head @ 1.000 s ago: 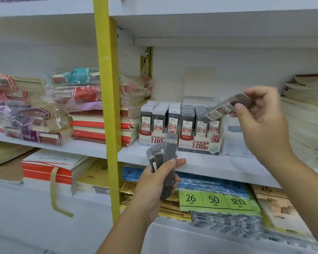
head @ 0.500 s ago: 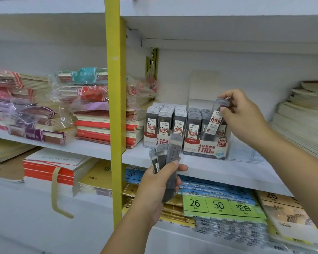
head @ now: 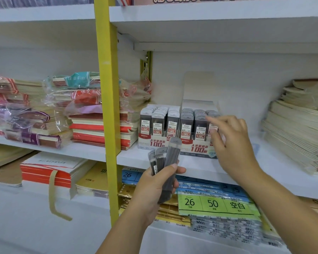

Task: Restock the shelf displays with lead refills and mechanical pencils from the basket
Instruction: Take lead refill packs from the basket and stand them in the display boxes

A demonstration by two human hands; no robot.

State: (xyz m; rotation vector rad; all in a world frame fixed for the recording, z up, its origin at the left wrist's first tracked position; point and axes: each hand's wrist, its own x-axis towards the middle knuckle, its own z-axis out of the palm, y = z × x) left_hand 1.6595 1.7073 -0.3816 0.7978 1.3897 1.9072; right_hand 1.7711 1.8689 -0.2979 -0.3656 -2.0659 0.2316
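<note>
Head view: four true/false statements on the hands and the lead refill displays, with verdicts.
1. The left hand grips several lead refill cases. True.
2. The 0.5 display box stands right of the yellow post. True.
3. The right hand is at the 0.5 display box. False: it is at the 0.7 display box.
4. The green label reads 26 and 80. False: it reads 26 and 50.

Several slim grey lead refill cases, fanned upright in the left hand. The 0.5 display box and 0.7 display box stand side by side on the shelf, with their refills upright.
</note>
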